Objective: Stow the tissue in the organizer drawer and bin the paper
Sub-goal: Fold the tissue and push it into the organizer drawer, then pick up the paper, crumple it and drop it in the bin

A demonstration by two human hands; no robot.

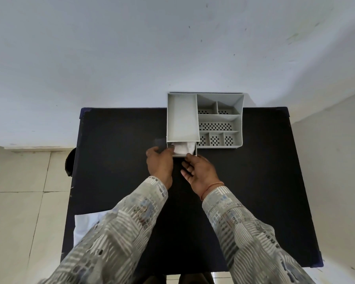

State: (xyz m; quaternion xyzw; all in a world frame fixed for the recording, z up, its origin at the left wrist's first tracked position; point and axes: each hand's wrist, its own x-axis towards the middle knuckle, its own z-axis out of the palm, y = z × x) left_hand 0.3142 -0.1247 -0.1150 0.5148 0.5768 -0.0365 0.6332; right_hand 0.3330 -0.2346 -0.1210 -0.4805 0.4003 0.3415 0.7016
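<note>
White tissue (182, 148) inside the half-open organizer drawer (184, 154)

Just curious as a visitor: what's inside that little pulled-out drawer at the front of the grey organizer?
A white tissue lies in the open drawer. The drawer's back part sits under the organizer, so anything there is hidden. Both hands, left and right, are at its front.

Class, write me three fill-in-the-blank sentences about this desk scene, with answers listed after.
1. The white tissue lies inside the organizer's open ____.
2. The grey organizer stands on a ____ table.
3. The left hand and right hand are both at the drawer's ____.

Answers: drawer; black; front
</note>
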